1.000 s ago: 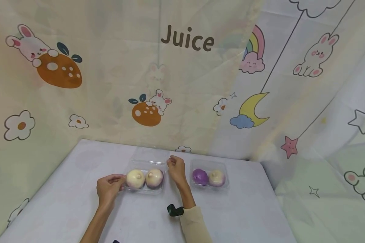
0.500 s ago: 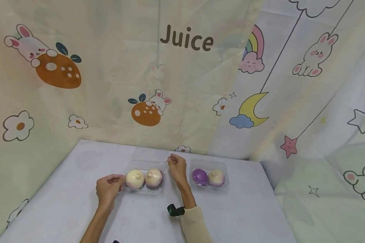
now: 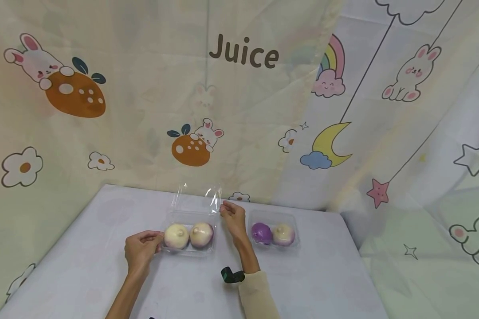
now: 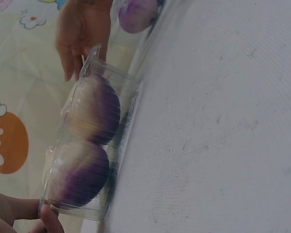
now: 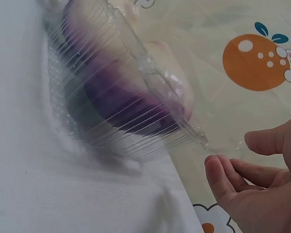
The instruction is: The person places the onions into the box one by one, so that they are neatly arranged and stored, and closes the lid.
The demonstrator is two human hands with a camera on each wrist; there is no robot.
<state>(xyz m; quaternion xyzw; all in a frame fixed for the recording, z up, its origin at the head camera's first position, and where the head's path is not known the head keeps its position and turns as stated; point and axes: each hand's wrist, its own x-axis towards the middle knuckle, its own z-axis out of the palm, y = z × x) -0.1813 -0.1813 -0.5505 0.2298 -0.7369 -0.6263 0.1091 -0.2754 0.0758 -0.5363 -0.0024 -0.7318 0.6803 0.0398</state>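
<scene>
A clear plastic clamshell box stands on the table with two round cream-and-purple pieces that look like turnips, the left turnip beside the right turnip. My left hand pinches the left rim of the box between thumb and fingers, as the left wrist view also shows. The raised clear lid leans up behind the box, glare along its right side. At the lid's right edge, near the hinge, my right hand has thumb and curled fingers on the plastic. The right wrist view shows those fingers beside the box corner.
To the right, a second clear box holds one purple piece and one cream-topped piece. A white cloth covers the table. Behind it hangs a printed curtain. A dark device sits at my right wrist.
The lid stands higher and catches more light; earlier it lay back, hardly visible. My right hand has shifted slightly upward. My left hand keeps its grip on the box rim.
</scene>
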